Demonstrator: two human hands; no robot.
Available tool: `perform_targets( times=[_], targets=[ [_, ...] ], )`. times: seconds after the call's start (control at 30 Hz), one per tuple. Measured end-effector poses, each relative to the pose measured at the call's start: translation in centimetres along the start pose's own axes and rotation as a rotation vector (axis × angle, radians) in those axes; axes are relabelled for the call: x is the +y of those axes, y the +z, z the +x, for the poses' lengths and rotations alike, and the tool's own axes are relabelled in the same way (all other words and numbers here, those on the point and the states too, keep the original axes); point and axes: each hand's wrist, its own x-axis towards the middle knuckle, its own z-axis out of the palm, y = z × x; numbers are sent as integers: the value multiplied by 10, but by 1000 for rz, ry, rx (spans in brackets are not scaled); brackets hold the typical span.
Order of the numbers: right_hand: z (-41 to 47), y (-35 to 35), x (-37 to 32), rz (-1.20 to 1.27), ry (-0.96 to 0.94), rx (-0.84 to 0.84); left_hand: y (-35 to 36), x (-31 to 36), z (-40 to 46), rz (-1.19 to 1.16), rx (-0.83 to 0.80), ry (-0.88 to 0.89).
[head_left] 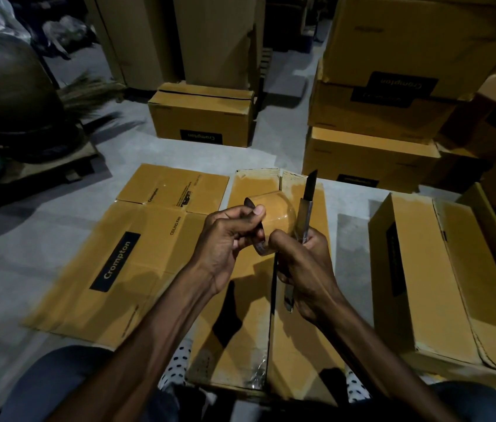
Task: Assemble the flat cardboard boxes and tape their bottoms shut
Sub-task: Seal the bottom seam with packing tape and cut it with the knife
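6 o'clock: one upright brown cardboard box (pixel 298 345) | centre: left hand (pixel 228 239) fingers pinch clear tape roll (pixel 274 223); right hand (pixel 304 269) fingers curled round grey utility knife (pixel 307 205) | 9 o'clock: one flat brown carton (pixel 112 260) | 3 o'clock: one assembled box (pixel 441 284) | 12 o'clock: four stacked boxes (pixel 371 129).

Dim room, grey concrete floor (pixel 42 245)

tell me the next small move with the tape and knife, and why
Probably draw the blade across the stretched tape to cut it. The left hand pinches a clear tape roll above the assembled box, while the right hand grips the utility knife, blade out, right beside the roll.
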Motion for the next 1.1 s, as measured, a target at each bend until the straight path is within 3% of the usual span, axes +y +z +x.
perform_targets(
  times=[0.43, 0.67, 0.77, 0.87, 0.97, 1.1],
  targets=[
    [-1, -1, -3, 1, 27, -17, -1, 1, 1, -19, 16, -29],
    [-1, -17, -7, -30, 55, -183, -8, 5, 6, -158, 75, -95],
    [0, -19, -9, -41, 40, -100, -8, 5, 2, 109, 158, -58],
    [0, -20, -11, -31, 19, -29, -14, -3, 2, 564, 319, 220],
    [1, -22, -12, -38, -15, 9, -19, -9, 1, 767, 174, 490],
    [1, -22, -9, -32, -51, 30, -23, -15, -1, 1001, 34, 646]
  ],
)
